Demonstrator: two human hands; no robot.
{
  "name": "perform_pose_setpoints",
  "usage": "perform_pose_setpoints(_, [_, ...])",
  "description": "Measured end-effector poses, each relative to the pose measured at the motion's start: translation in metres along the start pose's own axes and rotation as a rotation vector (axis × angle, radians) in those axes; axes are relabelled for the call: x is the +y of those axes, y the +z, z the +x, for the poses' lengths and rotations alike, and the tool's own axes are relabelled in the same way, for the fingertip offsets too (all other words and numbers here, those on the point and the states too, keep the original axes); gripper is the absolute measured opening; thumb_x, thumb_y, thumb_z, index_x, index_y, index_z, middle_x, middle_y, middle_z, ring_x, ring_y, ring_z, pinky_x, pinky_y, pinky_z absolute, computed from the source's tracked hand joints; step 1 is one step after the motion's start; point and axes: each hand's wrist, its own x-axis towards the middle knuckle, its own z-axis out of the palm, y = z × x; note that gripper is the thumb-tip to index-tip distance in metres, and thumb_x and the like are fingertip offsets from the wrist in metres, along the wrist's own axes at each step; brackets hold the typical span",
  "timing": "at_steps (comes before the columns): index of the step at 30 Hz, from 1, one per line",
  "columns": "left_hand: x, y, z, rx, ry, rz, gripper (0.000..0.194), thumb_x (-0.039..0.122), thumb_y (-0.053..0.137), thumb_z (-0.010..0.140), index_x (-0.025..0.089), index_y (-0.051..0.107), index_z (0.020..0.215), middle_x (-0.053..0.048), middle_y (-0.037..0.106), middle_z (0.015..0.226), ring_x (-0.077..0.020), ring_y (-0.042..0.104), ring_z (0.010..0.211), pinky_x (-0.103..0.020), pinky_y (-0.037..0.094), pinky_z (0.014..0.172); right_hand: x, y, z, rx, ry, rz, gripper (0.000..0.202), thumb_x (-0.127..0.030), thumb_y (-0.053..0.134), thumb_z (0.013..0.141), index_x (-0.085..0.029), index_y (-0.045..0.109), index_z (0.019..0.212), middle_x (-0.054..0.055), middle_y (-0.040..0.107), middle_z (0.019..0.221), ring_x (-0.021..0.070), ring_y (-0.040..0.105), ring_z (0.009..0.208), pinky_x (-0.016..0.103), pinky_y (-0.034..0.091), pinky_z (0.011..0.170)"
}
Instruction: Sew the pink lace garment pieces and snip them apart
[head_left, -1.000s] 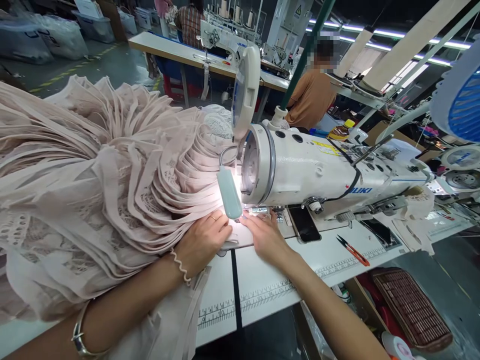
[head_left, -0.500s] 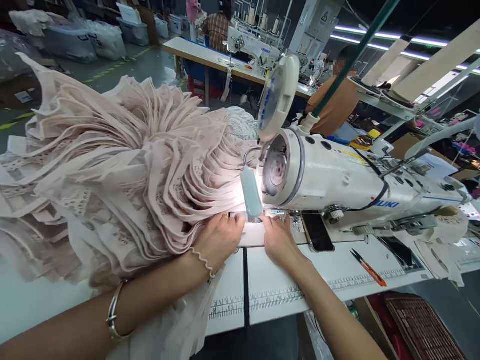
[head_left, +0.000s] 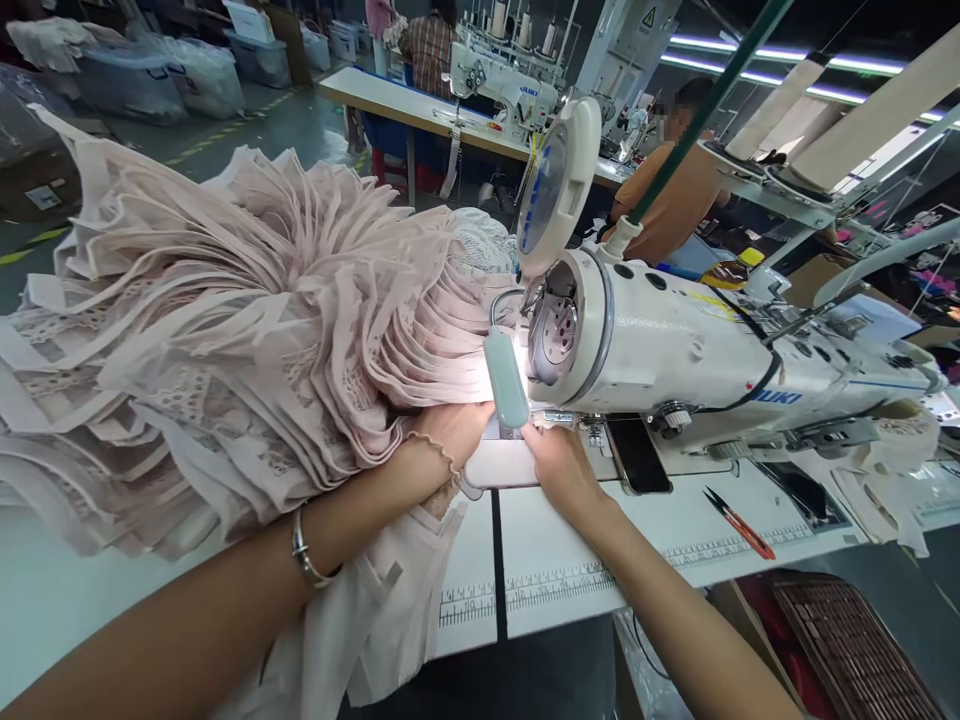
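My left hand [head_left: 459, 432] reaches along the lower edge of a large pile of pale pink garments [head_left: 300, 290] toward the needle area. Its fingertips are hidden at the small green lamp [head_left: 506, 380]. My right hand [head_left: 559, 465] is curled beside the presser foot of a white sewing machine [head_left: 660, 330], thumb pointing to the lamp's lower end. What its fingers pinch, if anything, is hidden. Both hands are over the machine's pale bed plate [head_left: 502, 465]. Loose pink cloth [head_left: 375, 600] hangs below my left forearm over the table's front edge.
A black phone [head_left: 637, 455] lies under the machine arm. Orange-handled thread snips [head_left: 741, 522] lie to the right on the white table [head_left: 547, 570], near its printed ruler. The machine's round end cover [head_left: 559, 190] stands open. Co-workers sit behind, one in an orange-brown top [head_left: 667, 200].
My left hand has moved in and slightly up, its fingertips now out of sight by the lamp. My right hand stays near the foot. The exposed wheel at the machine's end has turned.
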Motion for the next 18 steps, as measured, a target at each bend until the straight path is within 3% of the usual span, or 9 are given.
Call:
perform_pose_setpoints(4, [0.000,0.006,0.002,-0.030,-0.059,0.036,0.023,0.013,0.046,0.089,0.017,0.068,0.094,-0.008,0.069,0.072,-0.0237,0.061,0.068,-0.033,0.044,0.065,0.002,0.005,-0.002,0.034,-0.036,-0.103,0.040,0.004,0.034,0.077,-0.019,0.063,0.092,0.007,0.061,0.087,0.0220,0.051,0.080,0.032,0.040,0.072])
perform_pose_setpoints(9, [0.003,0.003,0.001,-0.002,-0.070,0.079,0.026,0.015,0.041,0.093,0.016,0.067,0.093,-0.005,0.067,0.071,-0.0195,0.059,0.067,-0.031,0.044,0.068,0.000,0.006,-0.003,0.074,0.002,-0.189,0.048,0.007,0.037,0.076,-0.018,0.065,0.107,0.008,0.062,0.082,0.0226,0.054,0.079,0.032,0.041,0.074])
perform_pose_setpoints(15, [0.009,-0.006,-0.008,0.020,-0.030,0.153,0.024,0.014,0.041,0.094,0.013,0.065,0.096,-0.006,0.066,0.074,-0.0192,0.061,0.069,-0.029,0.042,0.063,0.008,0.005,-0.003,0.048,-0.050,-0.066,0.058,0.006,0.037,0.073,-0.022,0.064,0.117,0.006,0.068,0.092,0.0220,0.057,0.090,0.033,0.040,0.089])
perform_pose_setpoints(18, [0.007,-0.007,-0.019,0.027,0.008,0.227,0.017,0.011,0.048,0.088,0.014,0.064,0.095,-0.007,0.066,0.074,-0.0210,0.062,0.069,-0.029,0.038,0.057,0.009,0.006,-0.003,0.002,0.004,-0.015,0.062,0.006,0.037,0.071,-0.025,0.064,0.117,0.004,0.069,0.100,0.0220,0.058,0.094,0.035,0.039,0.092])
